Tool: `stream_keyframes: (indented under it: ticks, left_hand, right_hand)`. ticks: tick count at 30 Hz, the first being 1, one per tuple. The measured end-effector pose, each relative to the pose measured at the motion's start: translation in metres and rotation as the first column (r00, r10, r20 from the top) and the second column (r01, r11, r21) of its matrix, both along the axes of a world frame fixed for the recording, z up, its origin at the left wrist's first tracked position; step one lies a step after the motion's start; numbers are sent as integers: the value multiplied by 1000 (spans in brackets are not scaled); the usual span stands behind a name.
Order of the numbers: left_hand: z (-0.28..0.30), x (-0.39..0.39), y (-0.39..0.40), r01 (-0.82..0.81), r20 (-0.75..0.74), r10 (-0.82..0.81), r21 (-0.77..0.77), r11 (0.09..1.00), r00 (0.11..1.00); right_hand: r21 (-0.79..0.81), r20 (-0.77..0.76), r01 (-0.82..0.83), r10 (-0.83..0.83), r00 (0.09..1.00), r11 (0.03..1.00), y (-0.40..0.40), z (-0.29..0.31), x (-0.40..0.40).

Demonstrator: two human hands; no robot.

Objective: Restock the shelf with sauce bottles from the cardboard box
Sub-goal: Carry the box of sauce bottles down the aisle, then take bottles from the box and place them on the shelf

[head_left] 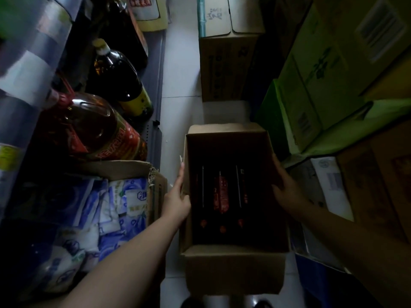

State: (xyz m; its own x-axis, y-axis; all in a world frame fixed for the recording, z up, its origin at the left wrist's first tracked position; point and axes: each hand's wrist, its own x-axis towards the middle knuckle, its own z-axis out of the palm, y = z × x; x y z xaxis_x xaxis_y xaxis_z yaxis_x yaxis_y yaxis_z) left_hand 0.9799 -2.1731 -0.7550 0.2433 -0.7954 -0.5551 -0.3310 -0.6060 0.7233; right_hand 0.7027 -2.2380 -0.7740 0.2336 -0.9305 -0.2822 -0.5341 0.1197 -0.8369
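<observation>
An open cardboard box (233, 267) stands on the pale floor in the narrow aisle. Inside it lie three dark sauce bottles (221, 194) with red labels and red caps pointing toward me. My left hand (178, 196) grips the box's left wall, thumb inside the rim. On the opposite side, my right hand (283, 185) holds the right wall, fingers wrapped over its edge. The shelf (153, 90) runs along the left, with large oil and sauce bottles on it.
A big red-labelled oil jug (93, 130) and a dark bottle with a yellow label (124, 78) stand on the shelf. A box of blue and white packets (106, 203) sits at lower left. Stacked cartons (224, 65) and green boxes (322, 85) crowd the far end and right.
</observation>
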Motion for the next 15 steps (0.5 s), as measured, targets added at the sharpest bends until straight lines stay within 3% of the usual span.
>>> stream_keyframes:
  ticks: [8, 11, 15]
  left_hand:
    - [1, -3, 4, 39, -23, -38, 8, 999, 999]
    - [15, -2, 6, 40, -2, -40, 57, 998, 999]
    - [56, -9, 22, -21, -23, 21, 24, 1000, 1000]
  right_hand:
    - [90, -116, 39, -28, 993, 995, 5, -5, 1]
    - [160, -42, 63, -57, 997, 985, 10, 13, 1]
    - [180, 42, 236, -247, 968, 955, 23, 65, 10]
